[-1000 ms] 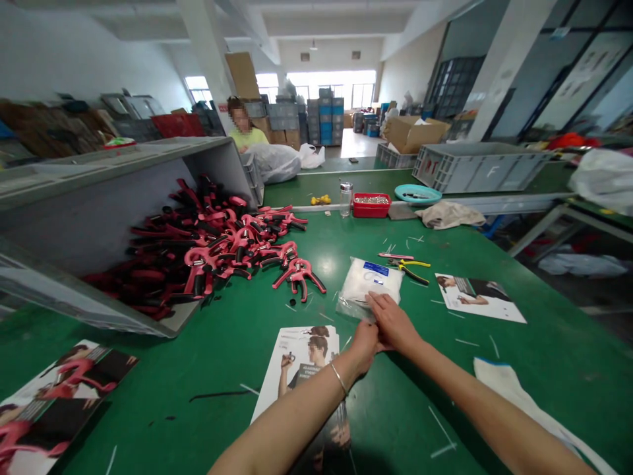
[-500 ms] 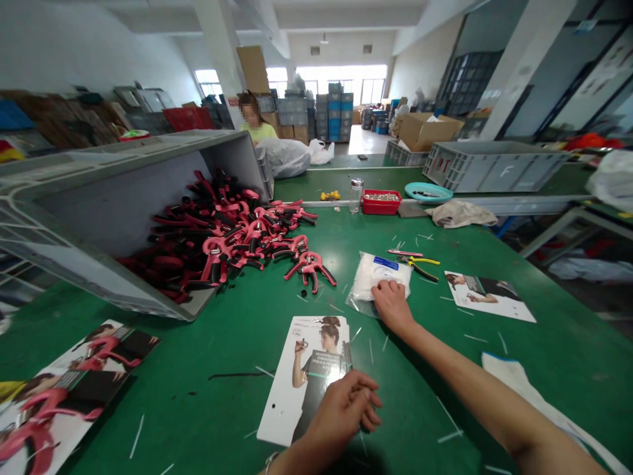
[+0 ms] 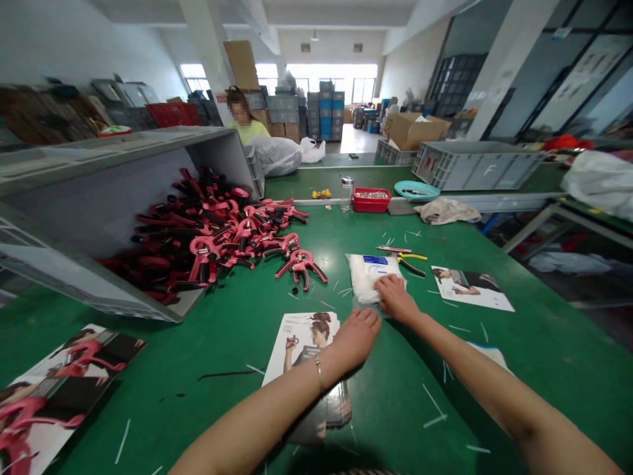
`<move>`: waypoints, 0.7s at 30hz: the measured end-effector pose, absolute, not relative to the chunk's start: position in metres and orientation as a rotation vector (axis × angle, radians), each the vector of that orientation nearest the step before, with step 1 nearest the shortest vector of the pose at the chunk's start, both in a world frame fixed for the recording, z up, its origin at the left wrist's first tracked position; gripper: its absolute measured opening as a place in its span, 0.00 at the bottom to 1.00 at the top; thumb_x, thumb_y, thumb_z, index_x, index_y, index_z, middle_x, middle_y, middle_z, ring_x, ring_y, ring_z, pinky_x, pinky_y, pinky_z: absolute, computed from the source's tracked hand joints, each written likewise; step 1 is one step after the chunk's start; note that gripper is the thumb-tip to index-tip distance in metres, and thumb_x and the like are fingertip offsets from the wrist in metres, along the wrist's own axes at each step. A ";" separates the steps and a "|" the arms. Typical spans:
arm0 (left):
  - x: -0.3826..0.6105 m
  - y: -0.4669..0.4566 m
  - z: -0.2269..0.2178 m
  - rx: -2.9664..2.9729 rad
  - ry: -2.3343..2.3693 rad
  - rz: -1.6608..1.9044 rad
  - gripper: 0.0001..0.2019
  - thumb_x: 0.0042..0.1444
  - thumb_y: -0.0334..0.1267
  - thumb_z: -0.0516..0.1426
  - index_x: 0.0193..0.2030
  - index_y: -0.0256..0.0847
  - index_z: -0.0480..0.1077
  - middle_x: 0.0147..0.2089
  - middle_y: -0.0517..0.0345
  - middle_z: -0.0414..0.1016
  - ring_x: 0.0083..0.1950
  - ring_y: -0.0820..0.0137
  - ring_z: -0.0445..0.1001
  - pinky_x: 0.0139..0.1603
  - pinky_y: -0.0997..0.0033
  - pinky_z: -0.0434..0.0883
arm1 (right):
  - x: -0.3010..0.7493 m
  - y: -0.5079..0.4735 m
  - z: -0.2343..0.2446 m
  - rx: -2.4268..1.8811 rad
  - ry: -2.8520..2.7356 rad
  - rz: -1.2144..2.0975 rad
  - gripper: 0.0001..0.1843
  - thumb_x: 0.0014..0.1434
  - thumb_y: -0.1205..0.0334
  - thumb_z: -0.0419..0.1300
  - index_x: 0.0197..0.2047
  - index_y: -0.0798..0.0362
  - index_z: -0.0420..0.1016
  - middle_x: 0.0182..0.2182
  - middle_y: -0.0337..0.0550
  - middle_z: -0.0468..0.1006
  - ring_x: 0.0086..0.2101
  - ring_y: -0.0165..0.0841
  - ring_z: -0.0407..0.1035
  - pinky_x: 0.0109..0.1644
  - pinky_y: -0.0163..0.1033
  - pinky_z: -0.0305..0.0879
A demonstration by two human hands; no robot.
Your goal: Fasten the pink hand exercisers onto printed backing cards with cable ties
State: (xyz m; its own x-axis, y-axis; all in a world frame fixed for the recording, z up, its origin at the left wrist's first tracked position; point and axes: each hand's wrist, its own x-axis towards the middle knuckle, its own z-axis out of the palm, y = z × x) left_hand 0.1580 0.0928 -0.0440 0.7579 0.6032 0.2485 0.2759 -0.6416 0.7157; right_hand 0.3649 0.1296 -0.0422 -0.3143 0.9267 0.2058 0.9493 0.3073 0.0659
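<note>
A clear plastic bag [image 3: 362,277] of white contents with a blue label lies mid-table. My right hand [image 3: 397,298] has its fingers curled over the bag's lower right part. My left hand [image 3: 357,335] is at the bag's clear lower edge, fingers bent down on it; the fingertips are partly hidden. Under my left forearm lies a stack of printed cards [image 3: 277,340], partly covered. Pink and black hand grip exercisers [image 3: 242,231] spill from a tipped grey crate [image 3: 143,168]; one separate hand grip [image 3: 301,266] rests nearest the cards.
Yellow-handled pliers [image 3: 411,266] and a pink pen-like tool [image 3: 394,249] lie beyond the bag. One card [image 3: 472,288] is at right; cards with hand grips [image 3: 64,396] lie at left. A red tray [image 3: 371,200] and glass jar [image 3: 347,195] stand behind. A person [image 3: 252,126] is across.
My left hand has moved from over the card stack up and forward to the bag's lower edge. My right hand stays on the bag. The view has shifted slightly.
</note>
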 end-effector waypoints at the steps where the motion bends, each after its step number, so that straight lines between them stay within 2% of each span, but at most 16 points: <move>1: 0.166 0.099 -0.050 2.282 0.671 0.631 0.19 0.58 0.25 0.49 0.52 0.37 0.72 0.59 0.37 0.71 0.65 0.53 0.64 0.69 0.49 0.51 | 0.372 0.136 -0.040 -1.739 -2.450 -0.240 0.12 0.55 0.69 0.58 0.44 0.57 0.71 0.44 0.55 0.72 0.46 0.46 0.58 0.49 0.47 0.52; 5: 0.186 0.123 -0.064 2.230 0.768 0.638 0.20 0.56 0.25 0.49 0.54 0.35 0.71 0.59 0.35 0.71 0.66 0.52 0.63 0.69 0.50 0.52 | 0.393 0.152 -0.032 -1.615 -2.580 -0.123 0.11 0.54 0.69 0.59 0.43 0.55 0.72 0.40 0.50 0.74 0.44 0.43 0.59 0.47 0.44 0.52; 8: 0.192 0.137 -0.066 2.223 0.780 0.623 0.18 0.57 0.27 0.50 0.52 0.36 0.72 0.57 0.35 0.73 0.65 0.52 0.63 0.69 0.50 0.51 | 0.403 0.151 -0.033 -1.562 -2.627 -0.086 0.09 0.55 0.70 0.58 0.40 0.54 0.74 0.40 0.51 0.74 0.44 0.43 0.60 0.48 0.45 0.52; 12: 0.197 0.149 -0.068 2.237 0.791 0.579 0.17 0.57 0.27 0.51 0.50 0.36 0.73 0.58 0.35 0.71 0.67 0.51 0.60 0.70 0.49 0.48 | 0.415 0.144 -0.037 -1.484 -2.602 -0.060 0.16 0.56 0.72 0.55 0.47 0.54 0.73 0.48 0.52 0.73 0.49 0.44 0.58 0.55 0.48 0.51; 16: 0.205 0.158 -0.070 2.241 0.817 0.561 0.17 0.55 0.27 0.51 0.50 0.37 0.74 0.63 0.38 0.67 0.69 0.52 0.55 0.71 0.49 0.46 | 0.422 0.146 -0.042 -1.467 -2.535 0.005 0.21 0.58 0.73 0.52 0.53 0.54 0.71 0.45 0.50 0.74 0.49 0.42 0.59 0.55 0.46 0.53; 21: 0.207 0.169 -0.066 2.244 0.818 0.550 0.20 0.55 0.26 0.51 0.53 0.38 0.73 0.63 0.39 0.68 0.69 0.51 0.56 0.71 0.47 0.46 | 0.420 0.159 -0.046 -1.555 -2.505 -0.007 0.14 0.60 0.69 0.52 0.44 0.53 0.77 0.42 0.52 0.74 0.44 0.44 0.60 0.51 0.48 0.53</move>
State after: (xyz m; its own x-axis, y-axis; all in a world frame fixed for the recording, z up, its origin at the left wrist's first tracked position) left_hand 0.2066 0.1687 -0.0663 0.7135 0.6842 0.1508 0.3986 -0.5734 0.7158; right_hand 0.4200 0.1587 -0.0463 -0.4303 0.8874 0.1656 0.8883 0.4489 -0.0972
